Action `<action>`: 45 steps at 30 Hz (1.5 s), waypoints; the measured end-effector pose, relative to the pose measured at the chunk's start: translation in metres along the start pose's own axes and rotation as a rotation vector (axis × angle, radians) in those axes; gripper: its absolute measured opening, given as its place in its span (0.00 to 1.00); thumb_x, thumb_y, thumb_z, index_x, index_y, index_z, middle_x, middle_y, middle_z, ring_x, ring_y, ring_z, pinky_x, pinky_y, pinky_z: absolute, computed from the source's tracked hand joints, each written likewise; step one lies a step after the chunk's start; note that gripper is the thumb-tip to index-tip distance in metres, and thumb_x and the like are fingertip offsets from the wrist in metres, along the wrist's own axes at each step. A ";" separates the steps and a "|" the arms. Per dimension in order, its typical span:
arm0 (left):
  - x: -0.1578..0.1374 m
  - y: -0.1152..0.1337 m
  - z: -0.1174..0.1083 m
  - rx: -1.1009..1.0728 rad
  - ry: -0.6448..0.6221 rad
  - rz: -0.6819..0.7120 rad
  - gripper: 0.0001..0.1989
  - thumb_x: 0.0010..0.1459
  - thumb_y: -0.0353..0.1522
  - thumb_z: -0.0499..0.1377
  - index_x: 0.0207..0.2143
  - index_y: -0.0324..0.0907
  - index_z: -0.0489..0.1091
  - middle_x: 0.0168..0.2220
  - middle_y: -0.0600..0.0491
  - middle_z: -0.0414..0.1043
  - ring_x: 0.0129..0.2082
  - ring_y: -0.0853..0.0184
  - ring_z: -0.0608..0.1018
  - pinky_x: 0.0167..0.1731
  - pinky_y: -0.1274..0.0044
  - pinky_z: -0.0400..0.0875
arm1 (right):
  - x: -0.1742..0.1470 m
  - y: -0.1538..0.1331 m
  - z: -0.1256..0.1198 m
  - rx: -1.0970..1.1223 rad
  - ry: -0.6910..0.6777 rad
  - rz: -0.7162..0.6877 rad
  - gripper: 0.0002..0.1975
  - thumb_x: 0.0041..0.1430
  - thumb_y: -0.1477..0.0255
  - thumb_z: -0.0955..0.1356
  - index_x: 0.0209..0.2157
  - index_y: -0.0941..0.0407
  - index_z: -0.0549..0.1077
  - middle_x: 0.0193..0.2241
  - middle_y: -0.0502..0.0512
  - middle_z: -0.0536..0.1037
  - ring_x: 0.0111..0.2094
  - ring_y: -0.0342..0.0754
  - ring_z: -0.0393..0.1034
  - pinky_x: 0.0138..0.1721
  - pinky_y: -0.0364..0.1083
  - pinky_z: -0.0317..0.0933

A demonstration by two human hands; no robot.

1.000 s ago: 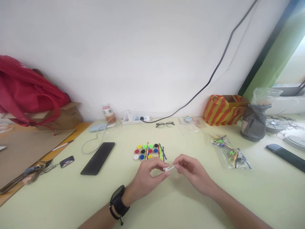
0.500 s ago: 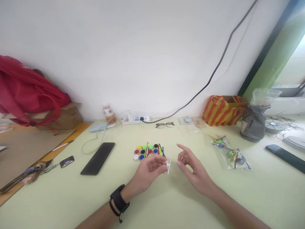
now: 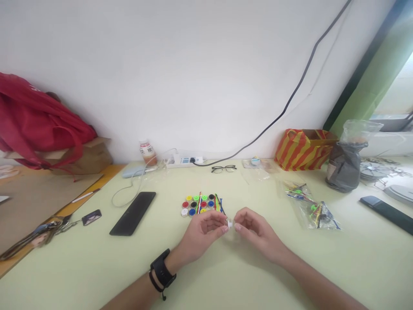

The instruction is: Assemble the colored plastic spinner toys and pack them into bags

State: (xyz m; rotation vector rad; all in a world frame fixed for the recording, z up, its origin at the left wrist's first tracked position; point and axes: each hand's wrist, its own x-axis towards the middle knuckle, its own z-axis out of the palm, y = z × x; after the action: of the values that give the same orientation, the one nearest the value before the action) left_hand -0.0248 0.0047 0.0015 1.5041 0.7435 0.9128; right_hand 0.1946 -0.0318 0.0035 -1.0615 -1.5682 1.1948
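My left hand is closed, thumb and fingers pinching a small white plastic piece. Facing it from the right, my right hand has its thumb and fingertips drawn together at the piece's right side; whether they grip it or something tiny is hidden. Just beyond my left hand stand rows of small round clear pots with coloured tops, among them yellow, green, red, black, blue and white. Thin coloured sticks lie across and beside them, partly covered by my left fingers.
A black phone-like slab lies left, near keys. Clear bags of coloured parts lie right. Glasses, a power strip and a bottle line the wall. A striped bag and grey bag stand far right.
My right hand has moved left to my left hand, and its spread fingers have come together. The white piece has turned and now looks shorter. My left hand has barely moved.
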 end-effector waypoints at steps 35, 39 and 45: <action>0.009 0.010 -0.051 1.177 0.112 0.324 0.06 0.63 0.30 0.61 0.41 0.45 0.78 0.43 0.49 0.79 0.43 0.56 0.72 0.45 0.65 0.70 | 0.020 0.047 -0.075 -1.004 0.431 -0.261 0.11 0.68 0.66 0.65 0.47 0.55 0.73 0.43 0.63 0.78 0.47 0.61 0.71 0.49 0.60 0.65; 0.007 0.013 -0.043 1.091 0.132 0.332 0.05 0.64 0.33 0.61 0.42 0.45 0.76 0.41 0.49 0.80 0.44 0.56 0.74 0.44 0.66 0.71 | 0.014 0.032 -0.035 -0.889 0.199 -0.380 0.13 0.68 0.71 0.64 0.52 0.55 0.71 0.47 0.63 0.78 0.51 0.59 0.70 0.55 0.61 0.65; 0.002 0.010 -0.029 1.082 0.033 0.331 0.09 0.67 0.32 0.57 0.48 0.45 0.73 0.43 0.50 0.78 0.46 0.57 0.76 0.49 0.64 0.70 | 0.001 0.019 0.000 -0.880 -0.204 -0.420 0.27 0.68 0.65 0.67 0.66 0.52 0.65 0.67 0.59 0.67 0.68 0.63 0.55 0.66 0.62 0.56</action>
State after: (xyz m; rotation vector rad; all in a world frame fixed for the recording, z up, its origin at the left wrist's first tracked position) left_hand -0.0492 0.0192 0.0122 2.6202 1.1183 0.7935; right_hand 0.1962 -0.0272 -0.0148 -1.0541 -2.4238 0.3004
